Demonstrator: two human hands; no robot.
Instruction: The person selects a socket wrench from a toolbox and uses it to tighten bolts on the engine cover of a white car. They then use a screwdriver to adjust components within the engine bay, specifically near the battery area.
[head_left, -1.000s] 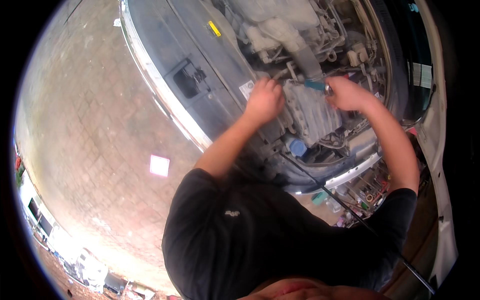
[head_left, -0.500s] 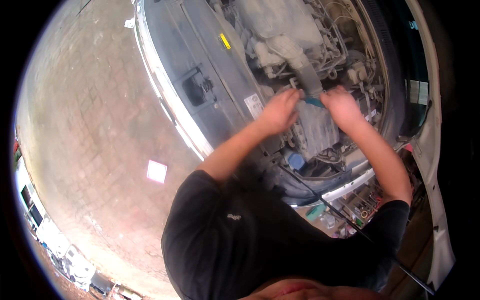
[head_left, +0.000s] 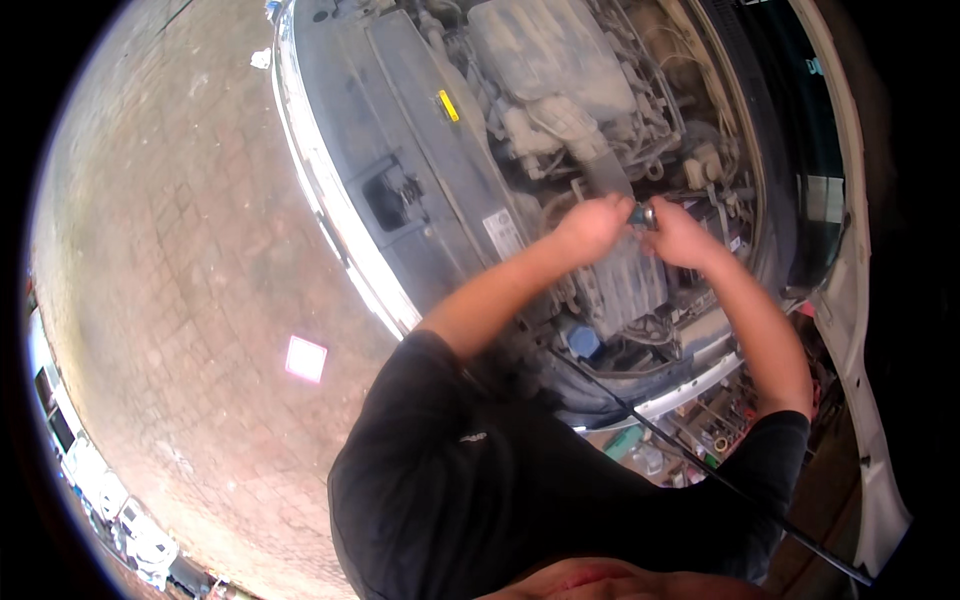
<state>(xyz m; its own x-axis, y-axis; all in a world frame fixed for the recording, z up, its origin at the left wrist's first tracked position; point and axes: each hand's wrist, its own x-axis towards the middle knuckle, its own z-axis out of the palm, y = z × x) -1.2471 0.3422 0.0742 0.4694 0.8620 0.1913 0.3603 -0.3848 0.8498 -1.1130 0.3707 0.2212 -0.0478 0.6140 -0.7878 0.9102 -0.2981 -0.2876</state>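
Over the open engine bay of a car, both my hands meet at a short teal tool with a round metal end [head_left: 640, 215]; its exact kind is hard to make out. My left hand [head_left: 597, 228] is closed around its teal part, which the fingers mostly cover. At the metal end, my right hand [head_left: 682, 235] has its fingers closed. Just beyond the hands lies a dusty air intake duct [head_left: 607, 175]. Beneath them is a ribbed, dusty air filter box [head_left: 630, 290], partly hidden by my hands.
A dusty engine cover [head_left: 550, 55] lies farther off. Near my body are a blue reservoir cap [head_left: 581, 341] and a thin black hood prop rod [head_left: 690, 438]. Tools and small parts [head_left: 715, 430] lie beyond the fender. Paving [head_left: 200, 250] stretches along the left.
My hands have drawn closer together around the teal tool, and its round metal end now shows by my right hand. The whole view has shifted slightly.
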